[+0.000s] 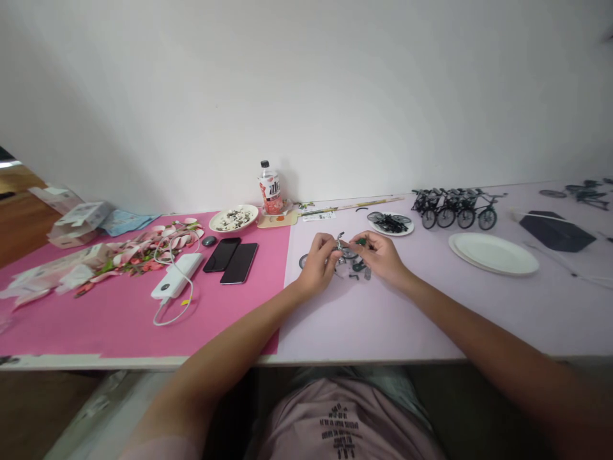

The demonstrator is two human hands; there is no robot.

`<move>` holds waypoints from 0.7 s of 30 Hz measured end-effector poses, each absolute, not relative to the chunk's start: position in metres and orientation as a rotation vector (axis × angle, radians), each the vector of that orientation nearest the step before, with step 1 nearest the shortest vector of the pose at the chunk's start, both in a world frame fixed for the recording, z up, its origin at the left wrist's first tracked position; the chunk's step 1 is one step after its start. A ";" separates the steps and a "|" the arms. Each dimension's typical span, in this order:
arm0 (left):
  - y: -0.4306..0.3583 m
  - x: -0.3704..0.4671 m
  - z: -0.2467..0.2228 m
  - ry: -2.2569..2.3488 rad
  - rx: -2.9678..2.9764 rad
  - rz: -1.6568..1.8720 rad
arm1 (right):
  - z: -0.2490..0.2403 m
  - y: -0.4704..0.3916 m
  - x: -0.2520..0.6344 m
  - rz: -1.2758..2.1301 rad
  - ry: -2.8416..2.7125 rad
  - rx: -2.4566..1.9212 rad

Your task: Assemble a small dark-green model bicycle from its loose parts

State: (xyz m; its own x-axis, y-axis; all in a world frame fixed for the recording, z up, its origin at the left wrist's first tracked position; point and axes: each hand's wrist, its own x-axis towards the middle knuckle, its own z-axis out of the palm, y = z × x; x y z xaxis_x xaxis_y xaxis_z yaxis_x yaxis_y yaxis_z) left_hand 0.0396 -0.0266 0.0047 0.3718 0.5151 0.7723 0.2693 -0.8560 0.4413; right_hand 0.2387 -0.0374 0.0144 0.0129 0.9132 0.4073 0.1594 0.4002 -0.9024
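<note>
Centre of frame: small silvery model-bicycle piece (340, 241) pinched in the fingertips of the left hand (317, 263); right hand (383, 255) meets it from the right, fingers curled, own hold cannot be told. Loose small parts (359, 273) lie just under both hands, partly hidden by them. Right of centre, assembled model bicycles (460, 207) in an upright row; far right, a dark flat object (558, 230). Left of centre, two phones (239, 263) lie touching, near a white power bank (177, 278) with cable; farther left, heaped pink petals (138, 252). Containers: white bowl (249, 226), upper centre-left, of white and dark bits; bottle (272, 191) beside it, reddish label; small plate (395, 234) of black parts; two stacked plates (498, 253), bare on top.
</note>
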 end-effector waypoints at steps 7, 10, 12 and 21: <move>-0.026 0.039 0.005 0.718 2.392 1.474 | 0.015 -0.038 0.238 0.785 -1.463 -1.024; -0.026 0.039 0.005 0.718 2.392 1.476 | 0.015 -0.038 0.238 0.783 -1.468 -1.028; -0.026 0.040 0.005 0.725 2.392 1.472 | 0.015 -0.039 0.238 0.779 -1.471 -1.028; -0.030 0.038 0.011 0.794 2.333 1.443 | 0.014 -0.036 0.240 0.648 -1.440 -1.042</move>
